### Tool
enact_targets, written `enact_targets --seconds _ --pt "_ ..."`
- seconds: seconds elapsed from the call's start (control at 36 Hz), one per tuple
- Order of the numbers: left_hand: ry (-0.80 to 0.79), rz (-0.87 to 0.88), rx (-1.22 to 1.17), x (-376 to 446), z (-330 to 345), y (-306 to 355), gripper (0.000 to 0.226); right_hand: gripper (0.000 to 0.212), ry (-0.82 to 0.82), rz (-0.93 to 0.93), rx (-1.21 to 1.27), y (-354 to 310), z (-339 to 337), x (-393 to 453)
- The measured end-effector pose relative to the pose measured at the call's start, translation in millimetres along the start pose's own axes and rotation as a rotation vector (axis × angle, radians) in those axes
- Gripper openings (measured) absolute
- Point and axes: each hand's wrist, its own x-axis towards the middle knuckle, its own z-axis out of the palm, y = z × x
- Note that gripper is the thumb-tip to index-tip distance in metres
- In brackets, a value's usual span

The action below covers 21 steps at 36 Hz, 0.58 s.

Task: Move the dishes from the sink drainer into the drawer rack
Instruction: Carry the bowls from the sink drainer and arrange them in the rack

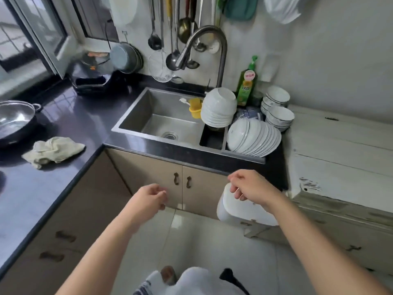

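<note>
A row of white plates [254, 137] leans on edge in the drainer at the right end of the steel sink [136, 109]. Behind them a stack of white bowls [219, 107] lies tipped on its side. More stacked bowls [278, 109] stand at the back right corner. My left hand [148, 199] hangs in front of the cabinet doors [161, 177], fingers loosely curled, holding nothing. My right hand [248, 186] hovers below the counter edge, under the plates, also loosely curled and holding nothing. No drawer rack shows.
A white bin [229, 211] stands on the floor under my right hand. A white worn cabinet [340, 156] fills the right side. On the dark counter lie a crumpled cloth [53, 151] and a steel pan [14, 118]. A green soap bottle [246, 84] stands by the tap [208, 47].
</note>
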Motion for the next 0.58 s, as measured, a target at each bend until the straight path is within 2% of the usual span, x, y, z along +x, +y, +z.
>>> enact_targets --seconds 0.11,0.25,0.58 --pt "-0.066 0.075 0.049 42 11 52 0.015 0.020 0.052 0.095 0.094 23 -21 24" --pt "-0.110 0.066 0.059 83 48 83 0.018 0.019 0.030 0.191 0.127 56 -43 64" --pt "-0.223 -0.027 0.247 144 167 156 0.021 0.018 0.065 0.180 0.234 89 -142 185"
